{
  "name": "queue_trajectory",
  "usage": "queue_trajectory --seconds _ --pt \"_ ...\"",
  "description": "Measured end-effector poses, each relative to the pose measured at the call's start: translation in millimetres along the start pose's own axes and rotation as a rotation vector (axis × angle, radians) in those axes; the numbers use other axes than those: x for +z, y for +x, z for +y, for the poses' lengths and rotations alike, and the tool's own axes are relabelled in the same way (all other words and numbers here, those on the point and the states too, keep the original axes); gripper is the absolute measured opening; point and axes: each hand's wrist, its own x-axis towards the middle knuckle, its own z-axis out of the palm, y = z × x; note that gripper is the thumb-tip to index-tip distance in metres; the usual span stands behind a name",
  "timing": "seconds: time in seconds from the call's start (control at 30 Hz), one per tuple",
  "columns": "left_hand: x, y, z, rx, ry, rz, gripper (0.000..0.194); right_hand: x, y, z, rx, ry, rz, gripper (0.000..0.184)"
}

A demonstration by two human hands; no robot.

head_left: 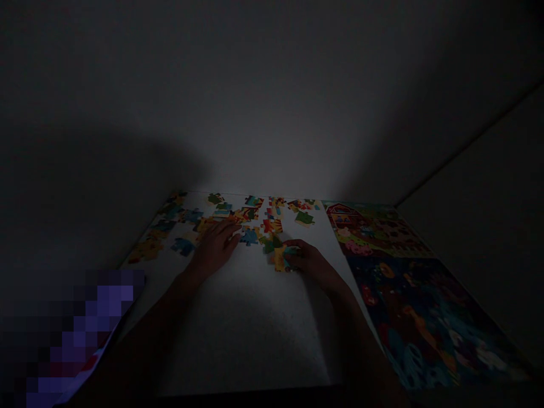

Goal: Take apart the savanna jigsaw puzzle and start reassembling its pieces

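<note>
Pinching a yellow puzzle piece (279, 258) at its 9 o'clock: right hand (311, 263), fingers curled. Left hand (216, 243): open, palm down, fingers low over loose pieces (204, 224) on white table (255, 328). From right hand, farm picture (361, 229) at 2 o'clock; dark blue picture (425, 317) at 4 o'clock. Lighting dim.

We can't read the lower left, pixelated over; both forearms run off the bottom edge, the left hand (216, 246) hides any puzzle pieces beneath it, it's too dark to tell the right hand's (312, 262) grip, and the dark-blue picture's (416, 317) details are murky.
</note>
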Motion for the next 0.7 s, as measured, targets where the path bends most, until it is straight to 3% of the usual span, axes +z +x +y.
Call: queue_trajectory --seconds 0.23,0.37,0.43,0.53,0.6,0.7 --pt "2.5 -5 26 0.068 -0.076 -0.029 0.032 14 7 10 -0.014 0.040 -0.061 0.058" --pt "0.3 -7 40 0.134 -0.114 -0.038 0.028 25 5 9 -0.062 0.048 -0.204 0.064" --pt "-2.3 -8 45 0.164 -0.134 -0.047 0.026 25 7 11 -0.140 -0.087 -0.091 0.060" --pt "-3.1 -11 61 0.213 -0.147 -0.064 0.023 21 16 16 -0.307 -0.448 0.266 0.045" --pt "1.1 -16 87 0.278 -0.151 -0.078 0.023 22 24 20 -0.372 -0.703 0.373 0.040" --pt "16.5 -32 147 0.562 -0.179 -0.083 0.030 32 31 24 -0.335 -0.985 0.431 0.049"
